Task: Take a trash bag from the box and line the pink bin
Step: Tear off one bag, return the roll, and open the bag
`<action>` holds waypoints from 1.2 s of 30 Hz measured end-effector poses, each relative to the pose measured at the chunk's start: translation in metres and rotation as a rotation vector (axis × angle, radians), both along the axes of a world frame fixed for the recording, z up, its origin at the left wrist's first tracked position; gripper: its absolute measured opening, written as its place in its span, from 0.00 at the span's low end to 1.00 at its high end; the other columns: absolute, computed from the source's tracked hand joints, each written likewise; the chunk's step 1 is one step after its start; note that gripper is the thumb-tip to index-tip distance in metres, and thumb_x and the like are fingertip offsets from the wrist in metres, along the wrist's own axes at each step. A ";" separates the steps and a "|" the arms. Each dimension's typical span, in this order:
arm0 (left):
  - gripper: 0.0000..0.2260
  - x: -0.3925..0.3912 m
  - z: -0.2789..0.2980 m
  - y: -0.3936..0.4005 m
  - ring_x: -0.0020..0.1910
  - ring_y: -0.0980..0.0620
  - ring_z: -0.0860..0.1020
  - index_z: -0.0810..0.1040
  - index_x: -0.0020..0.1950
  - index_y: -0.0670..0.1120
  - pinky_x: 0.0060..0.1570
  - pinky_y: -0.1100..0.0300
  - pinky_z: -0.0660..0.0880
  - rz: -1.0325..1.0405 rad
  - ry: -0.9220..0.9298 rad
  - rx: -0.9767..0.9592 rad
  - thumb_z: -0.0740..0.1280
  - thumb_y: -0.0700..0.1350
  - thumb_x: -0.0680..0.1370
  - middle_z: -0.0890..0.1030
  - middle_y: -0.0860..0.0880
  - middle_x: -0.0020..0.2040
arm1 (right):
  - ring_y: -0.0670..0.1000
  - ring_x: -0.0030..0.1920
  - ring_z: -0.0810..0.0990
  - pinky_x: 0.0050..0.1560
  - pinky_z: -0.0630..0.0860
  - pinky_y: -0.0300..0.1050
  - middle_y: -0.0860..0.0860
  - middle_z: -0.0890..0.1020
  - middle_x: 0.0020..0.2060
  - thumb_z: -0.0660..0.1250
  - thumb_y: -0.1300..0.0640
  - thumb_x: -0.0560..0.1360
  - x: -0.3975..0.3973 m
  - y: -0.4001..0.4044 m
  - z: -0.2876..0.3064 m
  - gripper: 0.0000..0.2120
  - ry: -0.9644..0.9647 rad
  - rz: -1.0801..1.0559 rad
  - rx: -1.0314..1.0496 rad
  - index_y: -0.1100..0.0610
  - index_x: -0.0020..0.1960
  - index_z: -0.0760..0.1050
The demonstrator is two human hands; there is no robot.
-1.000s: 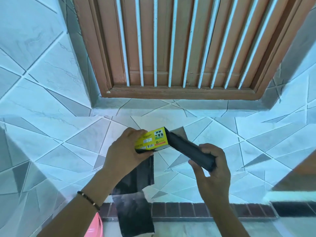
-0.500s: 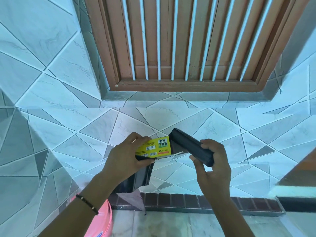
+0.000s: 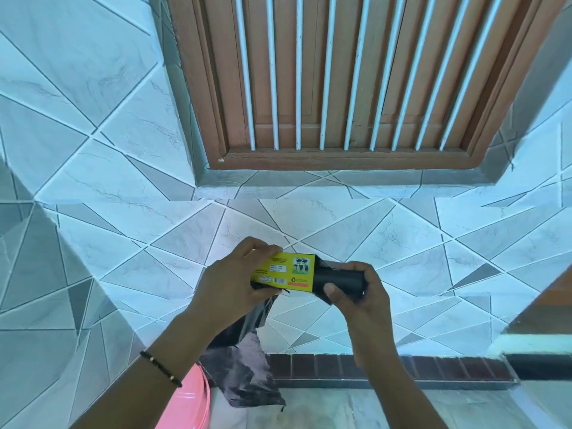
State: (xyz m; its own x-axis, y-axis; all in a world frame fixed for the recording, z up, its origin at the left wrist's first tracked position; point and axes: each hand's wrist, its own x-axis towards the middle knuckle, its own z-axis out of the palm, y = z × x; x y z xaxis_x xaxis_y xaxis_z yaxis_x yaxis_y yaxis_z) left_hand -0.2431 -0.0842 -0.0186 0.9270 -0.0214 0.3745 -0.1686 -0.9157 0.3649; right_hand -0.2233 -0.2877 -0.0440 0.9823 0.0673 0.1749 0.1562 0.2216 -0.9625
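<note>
Hands, two: left hand [image 3: 230,286] grips one box [image 3: 283,271], right hand [image 3: 359,297] one roll [image 3: 339,278].

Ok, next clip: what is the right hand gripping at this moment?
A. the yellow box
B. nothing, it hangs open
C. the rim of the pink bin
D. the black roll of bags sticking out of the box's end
D: the right hand is curled round the black roll of bags at the open end of the yellow box, which the left hand holds.
</note>
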 end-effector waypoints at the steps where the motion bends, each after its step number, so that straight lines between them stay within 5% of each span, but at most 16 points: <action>1: 0.27 0.000 0.003 -0.001 0.45 0.53 0.80 0.69 0.63 0.63 0.41 0.61 0.75 -0.006 -0.024 0.019 0.73 0.56 0.66 0.67 0.65 0.61 | 0.53 0.45 0.83 0.42 0.81 0.41 0.53 0.85 0.44 0.70 0.71 0.68 -0.002 0.006 -0.004 0.14 0.077 0.006 0.139 0.56 0.48 0.73; 5: 0.38 0.002 0.009 -0.008 0.42 0.44 0.81 0.61 0.69 0.64 0.38 0.55 0.77 0.126 -0.081 0.093 0.74 0.58 0.64 0.60 0.54 0.73 | 0.58 0.44 0.84 0.46 0.82 0.48 0.62 0.81 0.46 0.67 0.68 0.68 -0.001 0.020 -0.013 0.07 0.290 0.056 0.525 0.62 0.45 0.72; 8: 0.54 0.001 0.010 -0.005 0.52 0.41 0.80 0.47 0.74 0.58 0.42 0.51 0.77 0.268 -0.049 -0.118 0.77 0.61 0.58 0.56 0.49 0.74 | 0.60 0.47 0.82 0.48 0.82 0.49 0.64 0.79 0.48 0.65 0.67 0.69 0.004 0.026 -0.016 0.09 0.321 0.057 0.613 0.64 0.48 0.71; 10: 0.56 -0.001 0.008 0.000 0.62 0.47 0.74 0.48 0.75 0.54 0.54 0.51 0.74 0.258 0.010 -0.344 0.77 0.62 0.56 0.63 0.51 0.71 | 0.59 0.46 0.83 0.49 0.82 0.49 0.63 0.80 0.46 0.65 0.68 0.70 0.006 0.030 -0.017 0.07 0.313 0.051 0.610 0.63 0.47 0.71; 13: 0.36 -0.003 -0.001 0.012 0.60 0.55 0.74 0.64 0.70 0.56 0.61 0.57 0.69 0.188 0.107 -0.676 0.69 0.65 0.66 0.76 0.55 0.60 | 0.55 0.43 0.84 0.44 0.82 0.44 0.60 0.80 0.44 0.66 0.67 0.67 0.006 0.036 -0.015 0.09 0.292 0.066 0.581 0.59 0.44 0.70; 16: 0.13 0.000 -0.012 0.023 0.45 0.56 0.80 0.75 0.60 0.56 0.49 0.59 0.75 0.189 0.150 -1.043 0.63 0.55 0.77 0.81 0.48 0.52 | 0.53 0.41 0.84 0.39 0.81 0.42 0.56 0.80 0.43 0.61 0.70 0.72 0.008 0.039 -0.011 0.10 0.308 0.123 0.551 0.55 0.47 0.69; 18: 0.11 0.000 -0.020 0.027 0.42 0.51 0.80 0.76 0.58 0.52 0.44 0.58 0.75 0.212 0.250 -1.290 0.63 0.52 0.77 0.81 0.44 0.49 | 0.50 0.40 0.82 0.40 0.78 0.38 0.53 0.80 0.44 0.57 0.69 0.77 0.006 0.043 -0.006 0.11 0.325 0.128 0.350 0.53 0.51 0.66; 21: 0.14 -0.004 -0.035 0.030 0.45 0.45 0.80 0.76 0.51 0.47 0.53 0.50 0.76 0.282 0.416 -1.461 0.61 0.57 0.77 0.82 0.42 0.47 | 0.46 0.40 0.82 0.38 0.73 0.29 0.49 0.82 0.45 0.63 0.61 0.77 0.005 0.051 -0.004 0.12 0.241 0.011 -0.067 0.53 0.55 0.61; 25: 0.20 -0.006 -0.049 0.024 0.45 0.42 0.80 0.77 0.53 0.43 0.57 0.48 0.74 0.357 0.437 -1.623 0.62 0.59 0.75 0.82 0.40 0.45 | 0.43 0.40 0.81 0.42 0.74 0.37 0.46 0.83 0.41 0.69 0.55 0.73 0.002 0.056 -0.003 0.08 0.049 -0.182 -0.295 0.52 0.46 0.70; 29: 0.17 -0.002 -0.049 0.023 0.32 0.46 0.83 0.80 0.41 0.43 0.46 0.53 0.76 0.363 0.387 -1.749 0.63 0.56 0.76 0.85 0.44 0.33 | 0.42 0.44 0.80 0.41 0.72 0.27 0.47 0.82 0.45 0.62 0.53 0.77 0.000 0.055 -0.002 0.05 -0.055 -0.103 -0.423 0.50 0.47 0.76; 33: 0.15 0.002 -0.052 0.029 0.36 0.45 0.82 0.80 0.42 0.44 0.42 0.54 0.75 0.340 0.339 -1.786 0.63 0.55 0.76 0.85 0.45 0.33 | 0.34 0.53 0.77 0.50 0.69 0.23 0.40 0.78 0.53 0.65 0.59 0.75 0.000 0.041 0.009 0.14 -0.195 0.110 -0.595 0.48 0.58 0.74; 36: 0.16 0.004 -0.053 0.033 0.39 0.44 0.82 0.82 0.44 0.45 0.48 0.53 0.76 0.296 0.357 -1.764 0.63 0.56 0.76 0.86 0.44 0.38 | 0.37 0.52 0.75 0.52 0.70 0.25 0.42 0.75 0.53 0.65 0.67 0.73 -0.001 0.033 0.013 0.17 -0.467 -0.056 -0.770 0.52 0.57 0.75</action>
State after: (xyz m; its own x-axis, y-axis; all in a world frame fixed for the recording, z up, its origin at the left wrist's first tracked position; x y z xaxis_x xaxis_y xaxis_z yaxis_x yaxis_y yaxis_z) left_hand -0.2390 -0.0514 -0.0712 0.8580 0.2961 -0.4197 0.2028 0.5554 0.8065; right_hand -0.2241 -0.2551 -0.0308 0.8279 0.2847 0.4832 0.5596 -0.4777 -0.6773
